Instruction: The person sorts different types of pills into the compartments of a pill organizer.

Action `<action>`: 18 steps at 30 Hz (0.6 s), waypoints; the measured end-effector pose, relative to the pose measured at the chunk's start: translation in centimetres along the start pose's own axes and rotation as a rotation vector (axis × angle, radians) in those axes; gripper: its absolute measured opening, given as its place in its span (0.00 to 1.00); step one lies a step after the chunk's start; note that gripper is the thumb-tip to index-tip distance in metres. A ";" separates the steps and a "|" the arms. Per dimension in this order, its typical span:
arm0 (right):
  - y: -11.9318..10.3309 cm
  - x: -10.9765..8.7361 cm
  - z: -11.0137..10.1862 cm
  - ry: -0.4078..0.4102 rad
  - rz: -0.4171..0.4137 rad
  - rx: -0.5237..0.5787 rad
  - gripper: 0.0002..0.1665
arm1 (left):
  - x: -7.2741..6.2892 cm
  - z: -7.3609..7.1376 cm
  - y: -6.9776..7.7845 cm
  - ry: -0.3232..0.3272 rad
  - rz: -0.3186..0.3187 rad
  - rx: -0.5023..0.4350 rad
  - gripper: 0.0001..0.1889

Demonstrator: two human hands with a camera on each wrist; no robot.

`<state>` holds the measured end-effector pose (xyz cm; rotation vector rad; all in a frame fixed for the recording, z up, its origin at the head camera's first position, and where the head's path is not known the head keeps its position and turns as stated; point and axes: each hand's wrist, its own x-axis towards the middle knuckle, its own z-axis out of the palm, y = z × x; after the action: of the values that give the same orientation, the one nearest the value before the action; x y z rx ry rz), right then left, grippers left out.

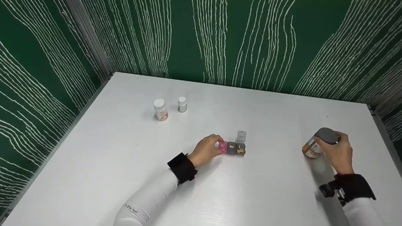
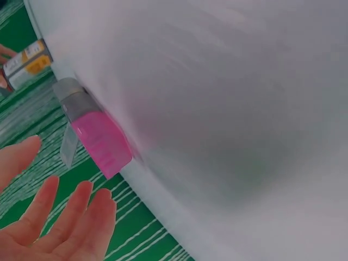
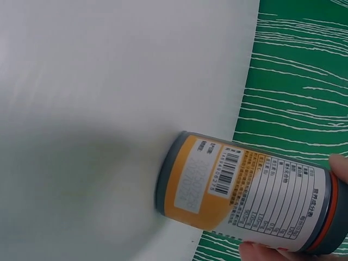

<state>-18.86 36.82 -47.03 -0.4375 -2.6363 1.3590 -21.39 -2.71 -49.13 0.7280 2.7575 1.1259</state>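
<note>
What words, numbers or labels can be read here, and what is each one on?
"AQU", as best I can tell: left sleeve.
Canister: Chinese characters, a table and barcode digits, too blurred to quote reliably.
Larger white bottle: label print too small to read.
Smaller white bottle and pill organizer: no readable text.

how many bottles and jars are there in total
3: a larger white bottle at the back, left of centre; a smaller white bottle just right of it; and a grey-lidded jar gripped by the right hand.
</note>
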 end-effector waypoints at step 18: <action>-5.3 -4.3 6.3 0.010 -0.275 0.149 0.39 | 1.9 1.5 0.3 -0.088 0.045 0.236 0.13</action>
<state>-17.41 27.66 -46.35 -0.0595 -2.4515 1.4416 -22.62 -0.74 -49.80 0.8455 2.8411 0.7616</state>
